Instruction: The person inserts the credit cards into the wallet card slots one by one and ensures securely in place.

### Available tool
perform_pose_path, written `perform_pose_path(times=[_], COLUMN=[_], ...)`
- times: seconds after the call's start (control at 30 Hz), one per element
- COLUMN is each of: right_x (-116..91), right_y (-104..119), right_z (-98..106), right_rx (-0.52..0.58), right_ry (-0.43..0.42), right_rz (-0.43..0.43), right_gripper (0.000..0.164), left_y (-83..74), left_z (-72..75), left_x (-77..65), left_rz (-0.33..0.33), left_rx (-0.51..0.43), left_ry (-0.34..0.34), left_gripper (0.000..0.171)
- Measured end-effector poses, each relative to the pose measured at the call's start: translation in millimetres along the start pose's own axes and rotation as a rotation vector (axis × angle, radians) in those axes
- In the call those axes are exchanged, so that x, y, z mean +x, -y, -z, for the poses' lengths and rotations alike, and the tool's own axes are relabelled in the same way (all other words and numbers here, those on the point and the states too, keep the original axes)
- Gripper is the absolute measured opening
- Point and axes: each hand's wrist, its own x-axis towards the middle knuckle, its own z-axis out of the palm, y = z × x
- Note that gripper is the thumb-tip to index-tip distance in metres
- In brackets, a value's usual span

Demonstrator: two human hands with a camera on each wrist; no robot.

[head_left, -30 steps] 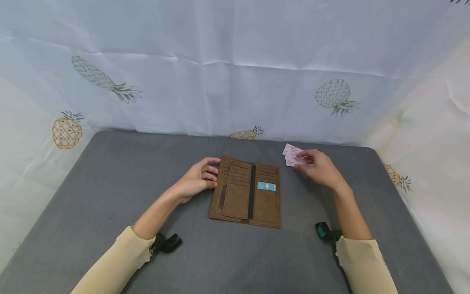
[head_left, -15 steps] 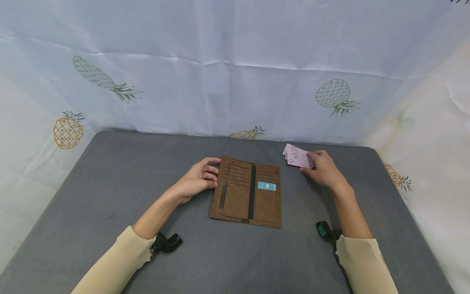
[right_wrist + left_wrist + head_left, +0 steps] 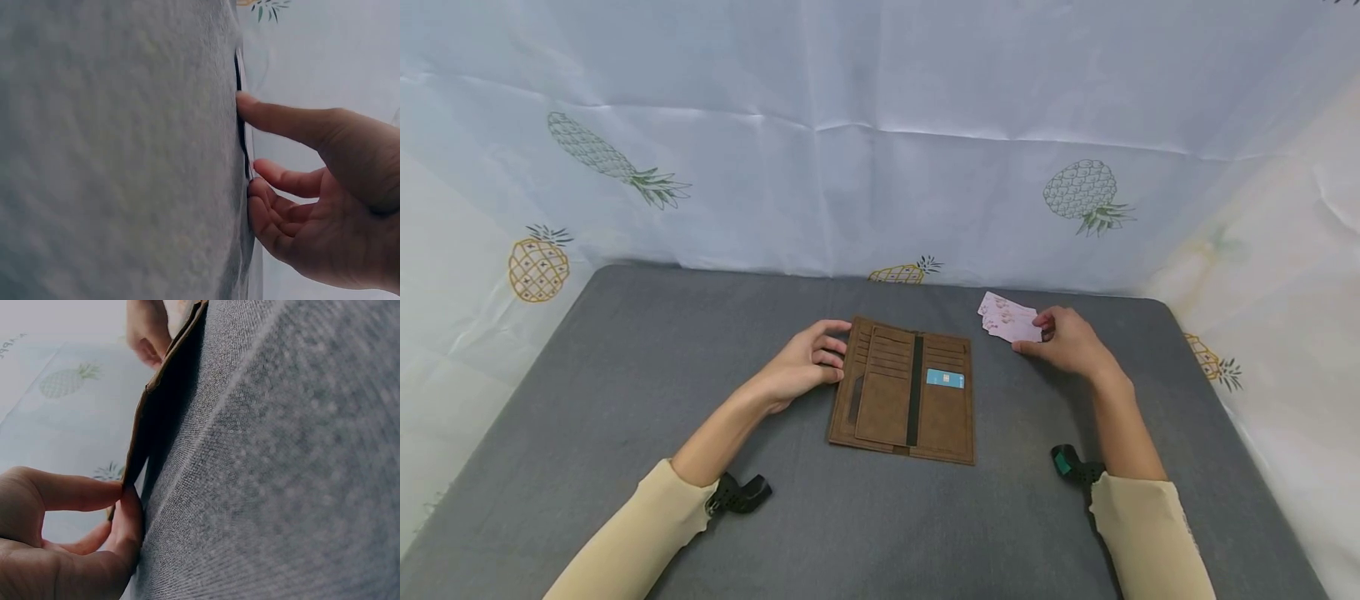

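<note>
A brown long wallet [image 3: 943,425] lies spread open on the grey table, with card slots and a dark strip down its middle. One blue card [image 3: 945,378] sits in a slot of its right half. My left hand [image 3: 805,367] pinches the wallet's left edge, which is raised off the cloth in the left wrist view, between thumb and fingers [image 3: 128,519]. At the back right, several pink patterned cards [image 3: 1003,315] lie fanned out, overlapping. My right hand [image 3: 1066,342] holds their right end, thumb at the near edge and fingertips at the right side.
The grey cloth-covered table [image 3: 700,333] ends at a pale pineapple-print curtain [image 3: 820,167] just behind the cards. Black wrist mounts [image 3: 741,493] hang by both beige sleeves [image 3: 632,533].
My right hand has shifted slightly right, sliding the pink cards so that they spread into a wider fan. The left hand and the wallet have stayed in place.
</note>
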Motion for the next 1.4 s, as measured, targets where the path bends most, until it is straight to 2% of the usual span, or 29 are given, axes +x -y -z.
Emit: perform_pose_path(times=[0.2, 0.37, 0.63, 0.73, 0.83, 1.0, 1.07, 1.23, 1.4], right_x=[1, 0, -6, -6, -3, 1, 3, 8, 16], right_y=[-5, -10, -17, -15, -9, 7, 15, 35, 52], right_z=[5, 5, 8, 11, 11, 7, 3, -7, -17], right_rx=[-0.025, -0.005, 0.049, 0.090, 0.209, 0.596, 0.692, 0.694, 0.708], right_ry=[0.036, 0.004, -0.078, -0.097, -0.103, -0.012, 0.028, 0.053, 0.019], right_rz=[-0.041, -0.024, 0.086, 0.137, 0.163, 0.171, 0.159, 0.167, 0.188], right_gripper=[0.073, 0.072, 0.035, 0.028, 0.028, 0.038, 0.041, 0.049, 0.057], left_y=[-0.5, -1.6, -2.0, -2.3, -2.1, -1.2, -1.0, -0.2, 1.5], left_z=[0.1, -1.6, -2.6, -2.0, -0.9, -0.1, -0.1, 1.1, 3.7], left_x=[-0.1, 0.0, 0.8, 0.6, 0.2, -0.6, -0.6, 0.1, 1.0], left_rz=[0.000, 0.004, 0.006, 0.003, 0.000, 0.002, 0.002, 0.005, 0.019], left_rx=[0.008, 0.017, 0.022, 0.020, 0.014, -0.001, -0.007, -0.015, -0.025], left_ry=[0.002, 0.002, 0.006, 0.005, 0.004, 0.002, 0.003, 0.002, 0.003], left_gripper=[0.073, 0.073, 0.073, 0.073, 0.072, 0.072, 0.073, 0.073, 0.073])
